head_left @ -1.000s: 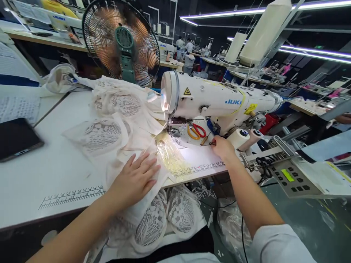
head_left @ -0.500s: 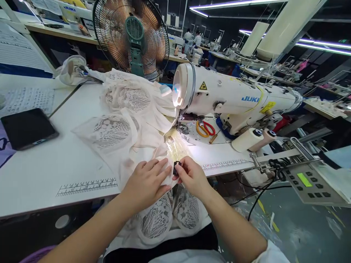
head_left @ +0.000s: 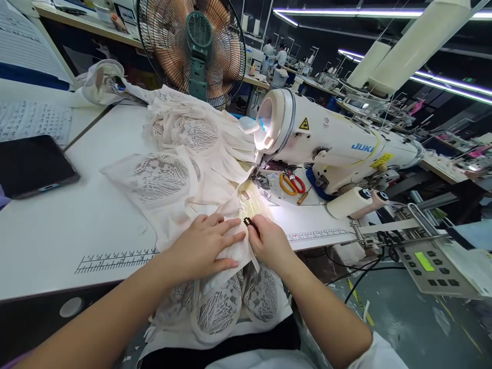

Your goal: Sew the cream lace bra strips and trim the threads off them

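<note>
My right hand (head_left: 272, 245) pinches a small black razor blade (head_left: 248, 222) between thumb and fingers, at the table's front edge below the sewing machine needle. Flat on the cream cloth beside it lies my left hand (head_left: 203, 245), fingers stretched out and pressing the fabric. That cloth belongs to a cream lace bra (head_left: 161, 178) spread over the white table. More bras with lace cups (head_left: 221, 307) hang over my lap. A shiny yellowish patch (head_left: 251, 200) covers the table just beyond the blade.
The white sewing machine (head_left: 326, 130) stands at the right. Orange and red-handled scissors (head_left: 288, 184) lie under its arm, near thread cones (head_left: 348, 201). A fan (head_left: 199, 36) is behind the garment pile. A black phone (head_left: 34, 166) rests at the left; a control panel (head_left: 434, 266) juts out right.
The razor blade has tilted and moved slightly up in my right hand, whose fingers now curl over more of it. My left hand still presses the cloth. The camera view has shifted slightly.
</note>
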A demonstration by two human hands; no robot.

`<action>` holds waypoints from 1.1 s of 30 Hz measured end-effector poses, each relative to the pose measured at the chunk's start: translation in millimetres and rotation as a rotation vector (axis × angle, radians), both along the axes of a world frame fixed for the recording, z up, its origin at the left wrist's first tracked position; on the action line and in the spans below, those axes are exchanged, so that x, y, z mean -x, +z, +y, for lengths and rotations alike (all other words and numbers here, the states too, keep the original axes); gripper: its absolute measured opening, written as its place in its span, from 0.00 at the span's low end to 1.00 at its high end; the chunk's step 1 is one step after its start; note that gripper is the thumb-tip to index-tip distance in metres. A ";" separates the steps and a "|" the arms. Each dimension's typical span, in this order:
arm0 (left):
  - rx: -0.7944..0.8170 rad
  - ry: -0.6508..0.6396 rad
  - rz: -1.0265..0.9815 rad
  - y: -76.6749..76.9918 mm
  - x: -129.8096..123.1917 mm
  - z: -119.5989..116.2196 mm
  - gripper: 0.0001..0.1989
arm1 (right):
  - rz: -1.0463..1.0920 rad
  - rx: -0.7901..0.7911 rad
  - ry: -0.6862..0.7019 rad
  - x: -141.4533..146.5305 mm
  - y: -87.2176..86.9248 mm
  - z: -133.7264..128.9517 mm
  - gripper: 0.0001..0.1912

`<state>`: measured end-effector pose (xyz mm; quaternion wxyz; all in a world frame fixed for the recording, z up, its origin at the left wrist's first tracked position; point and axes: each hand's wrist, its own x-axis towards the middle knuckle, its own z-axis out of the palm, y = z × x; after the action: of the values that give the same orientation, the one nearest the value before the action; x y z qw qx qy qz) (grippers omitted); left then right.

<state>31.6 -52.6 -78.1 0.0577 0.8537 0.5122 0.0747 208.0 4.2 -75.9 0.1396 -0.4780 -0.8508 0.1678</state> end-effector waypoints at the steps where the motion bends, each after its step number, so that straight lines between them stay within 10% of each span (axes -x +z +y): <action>1: -0.013 -0.012 -0.010 -2.0 2.4 0.8 0.24 | -0.036 0.003 -0.008 1.9 -0.2 -0.7 0.08; 10: -0.153 -0.048 -0.059 -29.8 9.0 2.3 0.27 | -0.159 0.013 -0.041 9.8 1.7 -0.2 0.08; 33: 0.035 -0.017 -0.080 -5.3 2.5 -0.7 0.23 | -0.278 0.060 0.060 3.1 17.1 -3.0 0.10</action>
<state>29.1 -53.3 -83.4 0.0938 0.8533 0.5032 0.0993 204.9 1.2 -58.9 0.0011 -0.4751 -0.8704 0.1293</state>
